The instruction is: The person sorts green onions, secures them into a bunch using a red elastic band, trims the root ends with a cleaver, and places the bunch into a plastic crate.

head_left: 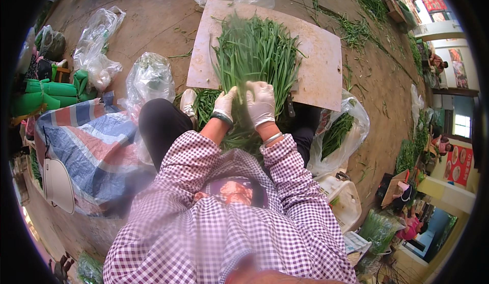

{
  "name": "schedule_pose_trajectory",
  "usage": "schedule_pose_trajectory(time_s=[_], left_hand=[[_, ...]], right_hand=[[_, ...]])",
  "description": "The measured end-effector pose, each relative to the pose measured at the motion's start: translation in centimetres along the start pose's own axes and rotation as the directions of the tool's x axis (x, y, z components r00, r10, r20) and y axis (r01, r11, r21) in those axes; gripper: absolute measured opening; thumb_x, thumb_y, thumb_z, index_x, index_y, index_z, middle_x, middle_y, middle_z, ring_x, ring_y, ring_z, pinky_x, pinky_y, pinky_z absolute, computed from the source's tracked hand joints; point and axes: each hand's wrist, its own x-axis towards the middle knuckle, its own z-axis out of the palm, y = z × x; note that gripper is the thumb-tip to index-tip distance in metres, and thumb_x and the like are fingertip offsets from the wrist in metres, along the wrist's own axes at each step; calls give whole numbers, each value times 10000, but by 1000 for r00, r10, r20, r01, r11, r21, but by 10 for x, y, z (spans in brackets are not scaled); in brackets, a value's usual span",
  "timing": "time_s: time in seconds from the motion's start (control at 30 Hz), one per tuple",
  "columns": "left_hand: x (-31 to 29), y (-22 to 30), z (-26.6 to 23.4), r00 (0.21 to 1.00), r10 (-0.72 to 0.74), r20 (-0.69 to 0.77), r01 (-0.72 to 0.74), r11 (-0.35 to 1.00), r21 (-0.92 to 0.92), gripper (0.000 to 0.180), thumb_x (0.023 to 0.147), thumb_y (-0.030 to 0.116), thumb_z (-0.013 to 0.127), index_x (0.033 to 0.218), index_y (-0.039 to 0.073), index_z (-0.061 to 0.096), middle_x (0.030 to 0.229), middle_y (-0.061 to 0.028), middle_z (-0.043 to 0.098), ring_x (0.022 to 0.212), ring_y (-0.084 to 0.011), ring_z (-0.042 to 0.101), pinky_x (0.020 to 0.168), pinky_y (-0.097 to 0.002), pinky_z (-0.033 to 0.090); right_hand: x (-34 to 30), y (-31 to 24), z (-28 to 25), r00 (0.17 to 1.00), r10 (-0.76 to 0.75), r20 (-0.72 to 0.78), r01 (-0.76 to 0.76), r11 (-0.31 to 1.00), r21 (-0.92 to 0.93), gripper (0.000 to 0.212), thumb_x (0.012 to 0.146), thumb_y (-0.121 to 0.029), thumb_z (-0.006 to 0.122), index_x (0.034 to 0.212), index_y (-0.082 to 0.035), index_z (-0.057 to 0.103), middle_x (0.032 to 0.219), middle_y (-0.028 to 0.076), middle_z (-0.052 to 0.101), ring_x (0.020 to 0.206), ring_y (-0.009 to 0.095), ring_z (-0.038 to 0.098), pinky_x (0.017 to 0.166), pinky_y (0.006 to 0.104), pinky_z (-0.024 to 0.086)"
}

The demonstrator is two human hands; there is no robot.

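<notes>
A heap of long, narrow-leaved greens (270, 49) lies on a pale, stained board (321, 59) in front of me. Both my hands wear white gloves and meet at the board's near edge. My left hand (224, 105) closes on a small bunch of greens (240, 80), which is smeared by motion and passes between the two hands. My right hand (261, 103), fingers curled, grips the same bunch from the other side. Just right of it a knife's black handle (290, 105) sticks out past the board's edge. More loose greens (205, 105) sit below, between my knees.
A clear plastic bag with greens (336, 136) stands by my right knee, near a cream plastic crate (342, 200). Left lies a striped woven sheet (86, 151), with clear bags (150, 80) beyond. Scattered leaves (354, 31) cover parts of the floor. Other people (438, 62) sit far right.
</notes>
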Motion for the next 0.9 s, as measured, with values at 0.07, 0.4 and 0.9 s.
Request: schedule_pose_trajectory(time_s=[0.07, 0.4, 0.9], left_hand=[[1, 0, -3, 998, 50, 46, -50, 999, -1, 318, 903, 223, 721, 1137, 25, 634, 1013, -45, 670, 861, -150, 605, 776, -319, 502], [27, -3, -23, 992, -31, 124, 41, 996, -74, 229, 1004, 279, 558, 989, 63, 633, 751, -4, 612, 633, -149, 557, 586, -310, 492], [-2, 16, -5, 937, -129, 326, 54, 972, 228, 402, 1014, 343, 537, 1179, -6, 647, 645, 1, 537, 528, -89, 458, 512, -243, 394]], right_hand=[[-5, 4, 8, 999, 15, 43, -15, 1000, 11, 193, 814, -114, 659, 1000, -108, 710, 941, 106, 636, 920, 312, 582, 851, 411, 486], [-8, 11, 2, 993, 105, 53, -106, 994, 13, 190, 796, -79, 683, 978, -116, 721, 930, 91, 633, 919, 295, 587, 843, 400, 496], [6, 21, -2, 816, 578, 15, -560, 796, -231, 712, 769, -400, 781, 1312, -31, 508, 1253, 156, 515, 1201, 332, 498, 979, 433, 463]])
